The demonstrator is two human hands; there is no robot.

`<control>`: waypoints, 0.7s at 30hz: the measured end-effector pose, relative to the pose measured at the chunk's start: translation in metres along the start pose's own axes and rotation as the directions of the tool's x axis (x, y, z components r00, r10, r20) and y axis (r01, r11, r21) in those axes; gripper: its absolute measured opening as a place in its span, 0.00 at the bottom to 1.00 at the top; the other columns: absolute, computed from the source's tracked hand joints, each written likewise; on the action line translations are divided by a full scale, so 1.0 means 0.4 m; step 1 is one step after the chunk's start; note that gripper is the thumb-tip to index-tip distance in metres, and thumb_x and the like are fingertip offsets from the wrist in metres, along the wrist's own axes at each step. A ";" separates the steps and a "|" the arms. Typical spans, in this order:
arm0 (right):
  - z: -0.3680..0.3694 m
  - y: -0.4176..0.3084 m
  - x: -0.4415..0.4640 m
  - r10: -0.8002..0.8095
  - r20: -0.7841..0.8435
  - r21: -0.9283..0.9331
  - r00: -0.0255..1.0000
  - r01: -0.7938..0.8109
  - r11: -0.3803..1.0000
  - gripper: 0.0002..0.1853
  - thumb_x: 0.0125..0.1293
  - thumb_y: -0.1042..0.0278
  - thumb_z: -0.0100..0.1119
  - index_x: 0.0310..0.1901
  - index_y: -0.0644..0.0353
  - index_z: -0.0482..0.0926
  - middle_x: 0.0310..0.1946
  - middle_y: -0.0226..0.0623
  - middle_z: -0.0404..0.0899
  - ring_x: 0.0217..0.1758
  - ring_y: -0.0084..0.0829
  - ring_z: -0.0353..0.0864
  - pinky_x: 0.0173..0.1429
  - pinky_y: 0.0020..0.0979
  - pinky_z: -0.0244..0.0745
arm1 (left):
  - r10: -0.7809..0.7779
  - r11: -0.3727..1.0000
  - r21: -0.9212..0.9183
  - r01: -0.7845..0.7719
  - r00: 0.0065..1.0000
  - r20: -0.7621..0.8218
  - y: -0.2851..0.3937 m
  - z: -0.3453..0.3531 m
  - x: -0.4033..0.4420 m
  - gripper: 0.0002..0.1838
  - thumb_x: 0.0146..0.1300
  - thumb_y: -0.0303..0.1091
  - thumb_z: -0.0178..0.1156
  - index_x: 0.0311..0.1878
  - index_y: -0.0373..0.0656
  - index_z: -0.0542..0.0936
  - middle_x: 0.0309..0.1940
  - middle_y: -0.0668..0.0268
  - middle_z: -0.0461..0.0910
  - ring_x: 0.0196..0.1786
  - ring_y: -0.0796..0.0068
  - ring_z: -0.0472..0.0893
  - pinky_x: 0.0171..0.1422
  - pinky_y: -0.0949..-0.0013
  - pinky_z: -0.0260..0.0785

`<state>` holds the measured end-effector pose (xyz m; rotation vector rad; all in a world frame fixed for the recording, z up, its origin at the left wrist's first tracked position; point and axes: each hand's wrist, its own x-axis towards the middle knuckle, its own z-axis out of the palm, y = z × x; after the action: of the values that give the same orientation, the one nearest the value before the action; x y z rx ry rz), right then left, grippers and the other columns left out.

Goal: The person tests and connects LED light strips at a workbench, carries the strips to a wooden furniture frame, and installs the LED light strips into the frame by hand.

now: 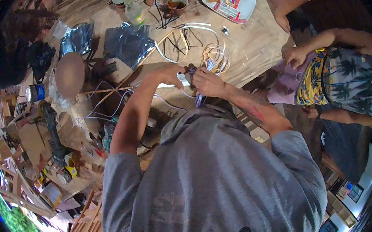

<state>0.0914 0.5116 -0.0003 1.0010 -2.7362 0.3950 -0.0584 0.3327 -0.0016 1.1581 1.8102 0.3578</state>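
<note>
My right hand (208, 81) is closed around a bundle of thin purple-white wires (199, 99), whose ends hang below the fist. Close by on its left, my left hand (169, 76) curls its thumb and fingers about a long white piece (184, 81) at the table's near edge; its kind is hard to make out. Something small and dark lies between the two hands, partly covered by fingers. Just beyond the right hand rests a loose coil of pale cable (216, 56). Strands of white-purple wire (164, 101) trail off to the left, under my left forearm.
On the wooden table (255, 42) are a black plastic sheet (126, 43), a glass bottle (134, 14), a cup of dark drink (177, 3) and a white tray with food packs (244, 8). A round-topped stand (70, 75) is left. Another person (347, 73) is at the right.
</note>
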 end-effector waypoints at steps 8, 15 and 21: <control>-0.039 0.002 0.000 0.015 0.098 -0.011 0.995 -0.014 1.000 0.13 0.47 0.66 0.59 0.34 0.63 0.75 0.34 0.39 0.72 0.44 0.38 0.71 0.55 0.37 0.66 | -0.167 0.965 -0.172 0.198 0.970 0.179 0.038 -0.034 -0.029 0.38 0.40 0.51 0.72 0.55 0.42 0.77 0.48 0.54 0.78 0.46 0.58 0.79 0.48 0.58 0.69; -0.140 -0.020 -0.025 0.198 0.104 0.341 0.975 -0.222 0.913 0.11 0.51 0.67 0.59 0.35 0.63 0.74 0.34 0.40 0.73 0.47 0.40 0.73 0.55 0.36 0.68 | 0.009 0.983 -0.181 0.024 0.983 0.181 0.106 -0.029 -0.068 0.36 0.46 0.54 0.66 0.54 0.38 0.77 0.43 0.56 0.81 0.46 0.60 0.80 0.51 0.60 0.70; -0.198 -0.057 -0.043 0.061 0.076 0.155 0.995 -0.072 0.985 0.09 0.55 0.68 0.58 0.37 0.62 0.76 0.38 0.39 0.73 0.48 0.41 0.73 0.55 0.39 0.69 | 0.003 0.993 0.115 -0.010 0.998 0.059 0.220 -0.009 -0.112 0.33 0.52 0.51 0.63 0.57 0.40 0.74 0.45 0.49 0.81 0.48 0.49 0.81 0.54 0.55 0.71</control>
<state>0.1266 0.5302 0.0737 0.9799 -2.8453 0.6076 -0.0065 0.3416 0.0822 1.2415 1.7956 0.2234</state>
